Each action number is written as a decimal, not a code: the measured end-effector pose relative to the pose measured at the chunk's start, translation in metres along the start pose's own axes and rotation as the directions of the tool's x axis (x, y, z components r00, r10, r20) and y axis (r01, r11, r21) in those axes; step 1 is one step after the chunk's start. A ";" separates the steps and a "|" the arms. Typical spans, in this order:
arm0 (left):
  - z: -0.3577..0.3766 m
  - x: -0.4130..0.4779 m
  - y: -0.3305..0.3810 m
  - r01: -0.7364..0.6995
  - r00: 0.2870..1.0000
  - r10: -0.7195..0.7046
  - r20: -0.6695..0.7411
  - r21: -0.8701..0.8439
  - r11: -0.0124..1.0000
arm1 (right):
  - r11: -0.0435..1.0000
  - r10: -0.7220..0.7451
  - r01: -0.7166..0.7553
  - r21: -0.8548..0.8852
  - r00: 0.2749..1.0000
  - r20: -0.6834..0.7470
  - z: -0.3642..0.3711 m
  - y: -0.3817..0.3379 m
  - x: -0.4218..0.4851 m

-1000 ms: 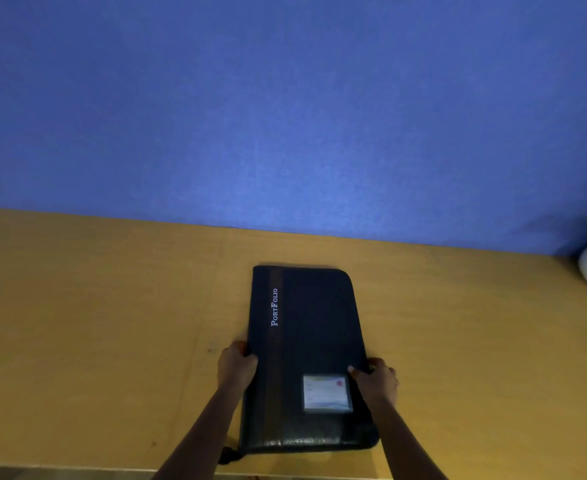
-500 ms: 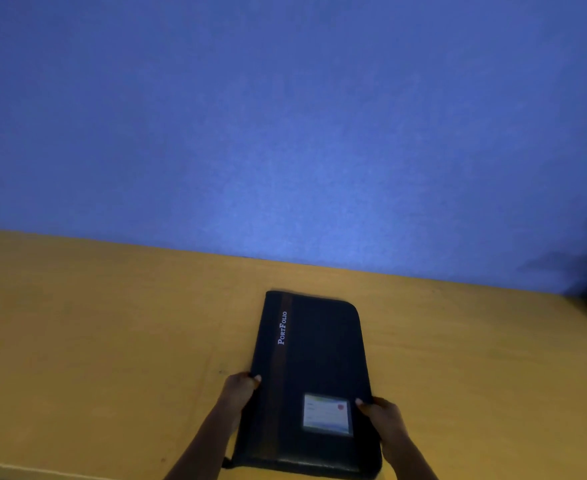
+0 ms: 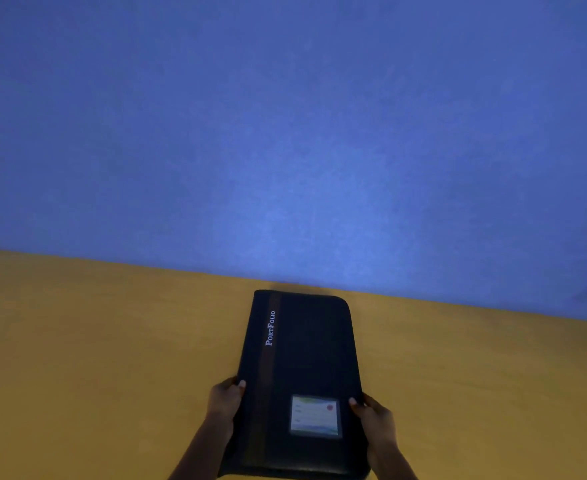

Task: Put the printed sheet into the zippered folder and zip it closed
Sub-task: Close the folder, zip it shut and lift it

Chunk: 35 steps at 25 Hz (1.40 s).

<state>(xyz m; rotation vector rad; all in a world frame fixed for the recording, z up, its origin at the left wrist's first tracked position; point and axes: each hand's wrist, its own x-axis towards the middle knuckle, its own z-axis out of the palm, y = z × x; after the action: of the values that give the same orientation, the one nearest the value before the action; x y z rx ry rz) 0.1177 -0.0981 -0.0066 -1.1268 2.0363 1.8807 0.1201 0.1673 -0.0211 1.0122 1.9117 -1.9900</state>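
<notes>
A black zippered folder [image 3: 305, 368] marked "PortFolio", with a brown stripe and a small card window near its front, lies closed on the wooden desk [image 3: 94, 358]. My left hand [image 3: 224, 401] grips the folder's left edge and my right hand [image 3: 375, 420] grips its right edge, thumbs on top. No printed sheet is visible.
A blue partition wall [image 3: 285, 133] rises directly behind the desk, close to the folder's far end. Bare desk surface stretches to the left and right of the folder.
The view has tilted up, so the folder and hands sit lower in frame and the white pot at the right is out of sight. Both hands keep their hold on the folder's edges.
</notes>
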 end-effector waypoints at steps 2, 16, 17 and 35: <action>-0.026 0.018 0.012 -0.013 0.999 0.014 -0.034 0.016 1.000 | 1.000 -0.008 0.008 0.001 1.000 0.006 0.033 0.000 -0.002; -0.117 0.163 0.049 -0.043 0.998 0.053 -0.014 0.387 0.921 | 0.996 -0.032 0.028 -0.090 0.999 -0.041 0.187 -0.005 0.027; -0.118 0.166 0.051 -0.045 0.999 0.053 -0.008 0.416 0.908 | 0.995 -0.032 0.027 -0.094 0.998 -0.050 0.191 -0.005 0.029; -0.115 0.167 0.074 -0.179 0.977 0.211 0.044 0.712 0.679 | 0.846 -0.084 -0.007 -0.533 0.985 -0.148 0.199 -0.025 0.032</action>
<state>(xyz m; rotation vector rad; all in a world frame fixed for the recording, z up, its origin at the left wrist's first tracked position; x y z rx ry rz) -0.0024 -0.2767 -0.0205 -0.7430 2.6261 0.9052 0.0165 -0.0069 -0.0345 0.9995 2.3932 -1.2806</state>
